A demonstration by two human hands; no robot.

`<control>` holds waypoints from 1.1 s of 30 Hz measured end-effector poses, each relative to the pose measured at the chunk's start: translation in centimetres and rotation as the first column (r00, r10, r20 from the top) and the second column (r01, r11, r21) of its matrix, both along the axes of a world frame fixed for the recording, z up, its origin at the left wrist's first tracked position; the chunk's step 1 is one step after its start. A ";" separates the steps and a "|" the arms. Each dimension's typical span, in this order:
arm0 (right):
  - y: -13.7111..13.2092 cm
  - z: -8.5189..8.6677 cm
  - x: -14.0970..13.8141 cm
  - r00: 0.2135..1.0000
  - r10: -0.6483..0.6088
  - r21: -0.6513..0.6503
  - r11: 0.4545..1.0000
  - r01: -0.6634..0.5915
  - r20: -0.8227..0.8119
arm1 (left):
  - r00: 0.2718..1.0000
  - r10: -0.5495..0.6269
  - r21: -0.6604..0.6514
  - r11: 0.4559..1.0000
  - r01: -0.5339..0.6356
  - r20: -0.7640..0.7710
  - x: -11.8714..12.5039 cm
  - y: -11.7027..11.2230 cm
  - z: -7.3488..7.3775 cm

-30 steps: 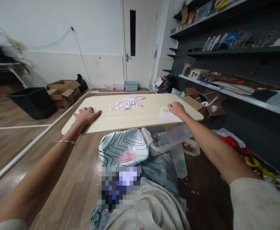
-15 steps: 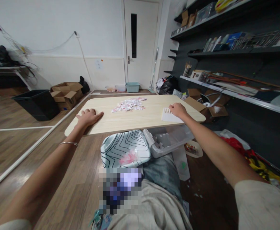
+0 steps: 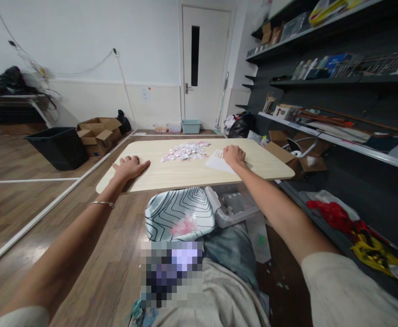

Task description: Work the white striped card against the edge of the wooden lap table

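A low light-wood table [image 3: 185, 175] stands in front of me. My left hand [image 3: 130, 167] lies flat on its near left part, fingers stretched out, holding nothing. My right hand [image 3: 233, 156] rests on a white slotted plastic piece [image 3: 216, 161] right of the table's middle, fingers curled over it. A heap of small pink and white bits [image 3: 185, 150] lies just beyond, between the two hands.
A clear plastic box [image 3: 231, 206] and a patterned cushion [image 3: 176, 211] sit under the table's near edge. Open cardboard boxes [image 3: 98, 132] and a black bin [image 3: 59, 146] stand at the left. Dark shelves [image 3: 338, 81] line the right wall, with clutter on the floor below.
My right hand has slid the white plastic piece leftward from the table's right edge toward the middle. My left hand has stayed flat in place.
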State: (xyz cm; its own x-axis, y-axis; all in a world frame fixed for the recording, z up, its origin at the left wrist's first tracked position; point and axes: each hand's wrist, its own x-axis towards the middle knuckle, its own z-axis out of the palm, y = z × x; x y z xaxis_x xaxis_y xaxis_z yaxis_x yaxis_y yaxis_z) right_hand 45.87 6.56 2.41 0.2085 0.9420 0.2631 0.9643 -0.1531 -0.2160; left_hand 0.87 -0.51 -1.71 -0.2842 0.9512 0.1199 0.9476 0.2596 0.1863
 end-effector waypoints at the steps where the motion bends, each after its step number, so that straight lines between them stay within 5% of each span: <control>1: 0.2 0.2 -0.6 1.000 0.013 0.004 1.000 -0.013 0.002 | 1.000 -0.002 0.002 1.000 0.002 0.005 0.0 0.0 0.0; 10: 1.7 4.0 -7.3 0.979 0.174 0.119 0.975 -0.186 0.110 | 1.000 -0.014 0.001 1.000 0.014 0.018 0.1 -0.2 0.0; 16: 0.8 4.6 -11.0 0.943 0.295 0.091 0.946 -0.311 0.157 | 0.998 -0.026 0.023 0.999 0.025 0.052 0.1 -0.4 0.1; 28: -1.0 3.1 -8.2 0.940 0.311 0.034 0.947 -0.318 0.142 | 0.994 -0.012 0.009 1.000 0.012 0.110 1.6 -1.5 2.1; 31: -0.4 3.2 -8.3 0.958 0.258 0.075 0.960 -0.268 0.121 | 0.965 -0.122 0.085 0.991 0.105 0.231 1.8 -4.5 2.0; 33: 0.0 3.1 -8.4 0.964 0.239 0.087 0.964 -0.250 0.114 | 0.907 -0.235 0.246 0.957 0.153 0.351 2.1 -8.7 0.6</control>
State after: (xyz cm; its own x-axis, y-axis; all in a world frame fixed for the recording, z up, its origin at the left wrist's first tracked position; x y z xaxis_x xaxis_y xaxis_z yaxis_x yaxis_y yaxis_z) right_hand 37.42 6.56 5.55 -0.0576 0.9288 0.3661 0.9872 0.1075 -0.1174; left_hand 2.95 -9.25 -1.12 -0.1594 0.9570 0.2424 0.8255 -0.0055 0.5644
